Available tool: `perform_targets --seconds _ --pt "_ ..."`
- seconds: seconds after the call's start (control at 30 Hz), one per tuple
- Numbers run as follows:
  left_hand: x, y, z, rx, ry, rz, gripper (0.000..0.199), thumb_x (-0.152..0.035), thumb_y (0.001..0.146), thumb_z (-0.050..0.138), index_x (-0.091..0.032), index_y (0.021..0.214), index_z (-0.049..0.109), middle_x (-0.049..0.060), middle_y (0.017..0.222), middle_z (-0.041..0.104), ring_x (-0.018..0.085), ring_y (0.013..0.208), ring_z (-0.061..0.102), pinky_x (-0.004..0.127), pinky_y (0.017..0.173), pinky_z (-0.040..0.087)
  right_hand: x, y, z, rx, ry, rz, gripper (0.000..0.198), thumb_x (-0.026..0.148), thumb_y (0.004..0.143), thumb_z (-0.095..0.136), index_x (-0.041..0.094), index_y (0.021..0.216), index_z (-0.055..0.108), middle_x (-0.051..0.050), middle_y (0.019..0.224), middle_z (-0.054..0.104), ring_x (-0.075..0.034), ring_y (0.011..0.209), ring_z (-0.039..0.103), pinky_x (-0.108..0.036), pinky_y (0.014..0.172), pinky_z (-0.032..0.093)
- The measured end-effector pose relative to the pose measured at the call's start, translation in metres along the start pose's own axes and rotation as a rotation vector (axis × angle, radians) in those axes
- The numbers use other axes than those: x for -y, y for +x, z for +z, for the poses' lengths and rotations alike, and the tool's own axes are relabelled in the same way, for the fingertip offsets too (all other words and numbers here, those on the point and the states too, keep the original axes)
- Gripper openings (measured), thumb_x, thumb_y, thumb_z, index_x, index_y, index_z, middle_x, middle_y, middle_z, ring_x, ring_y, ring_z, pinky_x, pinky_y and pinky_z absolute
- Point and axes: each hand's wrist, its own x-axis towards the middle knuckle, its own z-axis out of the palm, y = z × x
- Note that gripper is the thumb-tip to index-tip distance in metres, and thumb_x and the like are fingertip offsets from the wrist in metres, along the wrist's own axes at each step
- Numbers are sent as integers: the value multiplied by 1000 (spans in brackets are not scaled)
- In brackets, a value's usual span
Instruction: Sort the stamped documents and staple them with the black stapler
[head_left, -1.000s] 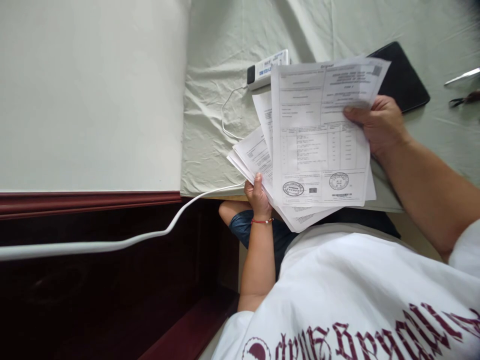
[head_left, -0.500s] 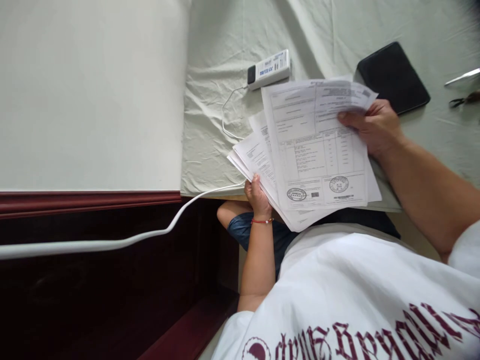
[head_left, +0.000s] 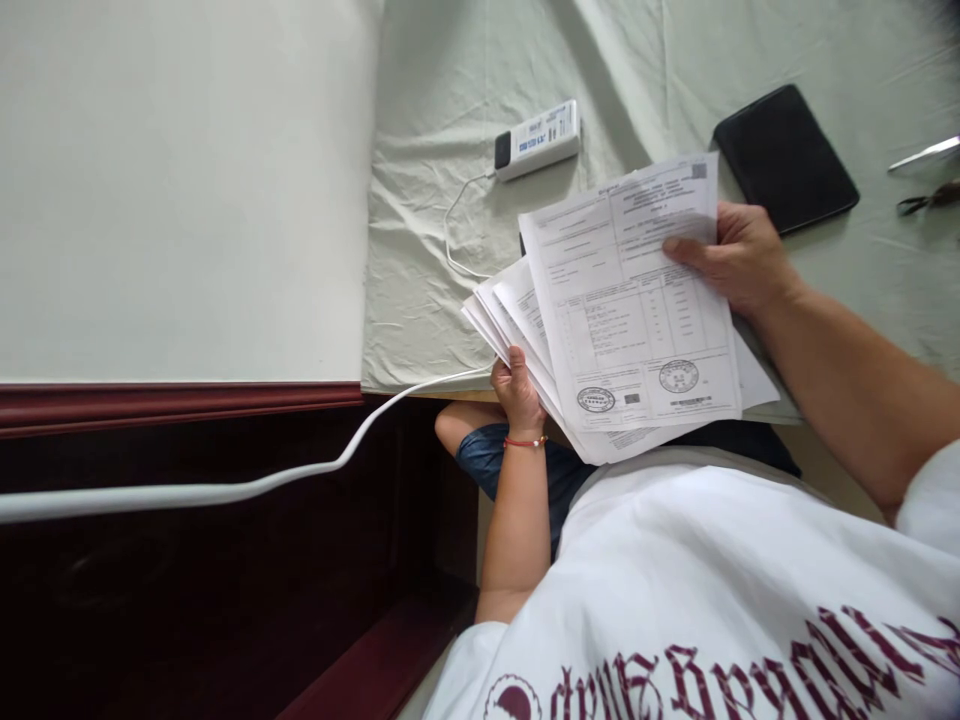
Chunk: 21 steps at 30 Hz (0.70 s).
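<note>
Several loose printed sheets of paper [head_left: 637,310] are fanned out in front of me at the edge of the cloth-covered table. The top sheet carries a printed table and two oval stamps near its lower edge. My left hand [head_left: 519,392], with a red cord bracelet at the wrist, is closed on the lower left corner of the fan, thumb on top. At the upper right edge my right hand [head_left: 739,258] is closed on the sheets, its thumb lying on the printed face and its other fingers hidden behind.
A white power bank [head_left: 538,140] lies on the pale green tablecloth [head_left: 427,120], with a white cable [head_left: 285,480] running off left. Right of the papers are a black tablet-like slab [head_left: 787,158], a pointed metal tool [head_left: 926,154] and a small dark object [head_left: 930,198]. A white surface [head_left: 180,190] stands left.
The top sheet has tilted and shifted slightly down, with its upper right corner now straighter. My right hand has moved a little left. My left hand has hardly moved.
</note>
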Motion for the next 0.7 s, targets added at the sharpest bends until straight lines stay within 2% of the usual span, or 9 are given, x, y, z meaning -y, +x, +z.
perform_targets --seconds 0.13,0.23,0.37,0.43,0.5,0.6,0.7 --pt "0 0 -1 13 32 0 64 -68 65 97 -19 103 80 8 110 84 29 120 78 40 109 59 1 0 2 -13 -12 4 62 64 54 105 21 94 85 -5 96 83 -23 80 74 -44 84 69" --pt "1 -1 -2 31 66 -11 60 -59 64 100 -19 103 81 8 111 84 30 122 77 42 112 59 1 -1 3 -7 -35 11 60 67 55 104 23 91 84 -3 94 83 -22 79 73 -42 80 68" --pt "2 -2 -2 53 62 -2 51 -50 68 100 -20 106 82 7 113 85 28 119 78 42 113 59 0 -2 0 27 -64 35 49 58 66 102 24 96 84 -4 97 83 -23 82 73 -39 76 66" --pt "1 -3 -1 46 37 9 46 -47 70 99 -20 104 82 5 111 85 26 116 79 40 112 59 1 -1 -3 28 -179 8 34 45 76 98 23 96 82 -3 94 81 -22 82 70 -39 77 64" --pt "0 -3 -1 28 6 13 43 -43 71 99 -21 103 83 4 110 85 24 113 79 39 112 59 5 2 -6 -11 -384 -47 16 30 84 90 22 89 77 -2 85 74 -20 79 65 -39 82 61" --pt "-2 -2 0 5 -9 12 44 -41 69 99 -21 105 82 4 112 85 25 116 79 39 113 58 18 5 -11 -91 -646 -115 21 16 88 79 22 76 64 1 74 59 -16 73 55 -37 84 56" --pt "-3 -1 1 -3 27 3 45 -43 70 98 -21 106 81 6 115 84 27 123 77 42 115 57 36 3 -17 -120 -743 -141 19 14 89 74 22 77 62 1 75 55 -13 71 51 -35 80 53"
